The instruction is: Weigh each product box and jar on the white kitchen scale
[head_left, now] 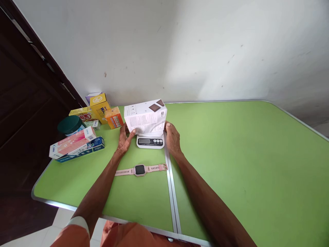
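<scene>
A white box point(145, 118) with printed text and brown squares on its top sits on a small white kitchen scale point(150, 141), turned slightly and hiding the scale's platform. My left hand point(123, 140) grips the box's lower left corner, thumb against the front face and the other fingers partly hidden behind. At the lower right corner, my right hand point(172, 137) is closed against the box's side, its fingertips hidden. The scale's display and buttons face me. Between my forearms lies a pink smartwatch point(140, 170), its strap stretched out flat.
On the left stand a yellow box point(99, 108), an orange box point(114, 118) and a green-lidded tub point(71, 125). A pink carton point(73, 142) lies over a blue carton point(82, 150). A metal seam divides the green table point(231, 154); a wall point(192, 51) runs behind it.
</scene>
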`<control>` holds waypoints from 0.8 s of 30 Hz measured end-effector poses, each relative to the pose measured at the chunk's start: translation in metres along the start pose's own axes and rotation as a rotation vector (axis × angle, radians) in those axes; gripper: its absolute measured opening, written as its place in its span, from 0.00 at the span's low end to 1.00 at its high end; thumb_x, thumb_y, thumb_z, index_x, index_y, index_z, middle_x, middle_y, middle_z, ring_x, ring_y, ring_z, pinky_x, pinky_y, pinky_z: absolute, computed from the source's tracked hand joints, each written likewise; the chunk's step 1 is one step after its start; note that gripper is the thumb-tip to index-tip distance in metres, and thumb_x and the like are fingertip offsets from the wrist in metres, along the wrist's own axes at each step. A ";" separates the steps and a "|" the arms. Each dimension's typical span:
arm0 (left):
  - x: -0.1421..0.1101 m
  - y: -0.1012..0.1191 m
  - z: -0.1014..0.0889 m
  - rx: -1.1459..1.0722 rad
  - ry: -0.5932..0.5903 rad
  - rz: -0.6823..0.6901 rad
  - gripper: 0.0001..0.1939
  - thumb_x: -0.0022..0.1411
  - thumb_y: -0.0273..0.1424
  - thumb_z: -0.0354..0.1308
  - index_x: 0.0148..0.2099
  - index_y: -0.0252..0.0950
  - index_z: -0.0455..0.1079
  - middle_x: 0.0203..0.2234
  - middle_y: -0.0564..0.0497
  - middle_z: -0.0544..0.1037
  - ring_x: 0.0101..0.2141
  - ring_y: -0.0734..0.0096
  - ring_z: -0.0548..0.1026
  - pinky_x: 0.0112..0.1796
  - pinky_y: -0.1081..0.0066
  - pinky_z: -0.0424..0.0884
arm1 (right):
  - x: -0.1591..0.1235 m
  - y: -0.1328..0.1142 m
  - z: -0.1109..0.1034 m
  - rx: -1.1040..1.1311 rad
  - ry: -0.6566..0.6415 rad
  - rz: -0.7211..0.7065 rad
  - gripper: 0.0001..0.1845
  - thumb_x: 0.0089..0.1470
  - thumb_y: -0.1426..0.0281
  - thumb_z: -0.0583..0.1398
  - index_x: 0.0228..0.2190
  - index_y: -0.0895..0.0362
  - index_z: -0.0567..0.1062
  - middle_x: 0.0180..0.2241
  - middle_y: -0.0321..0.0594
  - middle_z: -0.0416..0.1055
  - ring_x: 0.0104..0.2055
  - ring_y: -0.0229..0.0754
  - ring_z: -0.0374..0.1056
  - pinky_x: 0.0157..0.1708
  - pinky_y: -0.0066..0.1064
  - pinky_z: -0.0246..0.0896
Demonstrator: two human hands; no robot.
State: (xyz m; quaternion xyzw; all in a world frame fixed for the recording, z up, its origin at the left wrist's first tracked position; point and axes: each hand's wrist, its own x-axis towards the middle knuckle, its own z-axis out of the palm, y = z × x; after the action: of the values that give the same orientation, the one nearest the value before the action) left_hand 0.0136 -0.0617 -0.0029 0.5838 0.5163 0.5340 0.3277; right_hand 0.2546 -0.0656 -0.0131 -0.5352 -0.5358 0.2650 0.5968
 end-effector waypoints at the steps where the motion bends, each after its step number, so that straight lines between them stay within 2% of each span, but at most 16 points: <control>1: 0.000 -0.001 0.000 0.007 0.002 0.001 0.47 0.61 0.64 0.64 0.69 0.37 0.66 0.63 0.34 0.73 0.63 0.44 0.75 0.63 0.48 0.74 | 0.000 -0.002 -0.001 0.016 -0.005 0.028 0.39 0.71 0.37 0.45 0.49 0.53 0.81 0.48 0.47 0.81 0.51 0.53 0.74 0.56 0.49 0.70; 4: 0.000 -0.002 -0.001 0.031 0.002 0.009 0.44 0.62 0.62 0.65 0.68 0.38 0.68 0.64 0.35 0.72 0.64 0.44 0.74 0.63 0.48 0.74 | 0.000 -0.007 -0.001 0.046 -0.012 0.080 0.38 0.69 0.36 0.47 0.44 0.52 0.81 0.44 0.46 0.80 0.48 0.52 0.73 0.55 0.48 0.69; 8: 0.000 -0.001 -0.002 0.047 -0.010 0.013 0.43 0.63 0.61 0.64 0.68 0.36 0.67 0.63 0.34 0.72 0.64 0.45 0.74 0.64 0.48 0.73 | 0.000 -0.008 -0.001 0.046 -0.006 0.080 0.37 0.68 0.36 0.47 0.41 0.52 0.79 0.42 0.45 0.79 0.46 0.51 0.72 0.54 0.47 0.69; 17: 0.000 -0.003 -0.003 0.083 -0.007 0.024 0.41 0.64 0.60 0.64 0.67 0.36 0.68 0.62 0.34 0.73 0.61 0.46 0.76 0.63 0.48 0.74 | 0.001 -0.004 -0.002 0.016 -0.012 0.046 0.35 0.70 0.38 0.46 0.41 0.52 0.78 0.41 0.43 0.79 0.44 0.49 0.71 0.51 0.43 0.68; 24: 0.001 -0.003 -0.003 0.105 0.001 0.038 0.41 0.64 0.61 0.64 0.67 0.37 0.69 0.63 0.35 0.72 0.63 0.45 0.75 0.64 0.48 0.73 | 0.001 -0.005 -0.001 0.034 -0.003 0.048 0.36 0.70 0.37 0.48 0.42 0.52 0.80 0.42 0.45 0.80 0.46 0.51 0.73 0.52 0.47 0.70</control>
State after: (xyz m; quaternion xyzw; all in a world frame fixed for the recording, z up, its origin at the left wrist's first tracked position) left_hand 0.0102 -0.0607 -0.0050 0.6097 0.5325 0.5125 0.2864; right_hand 0.2545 -0.0668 -0.0083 -0.5372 -0.5191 0.2892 0.5986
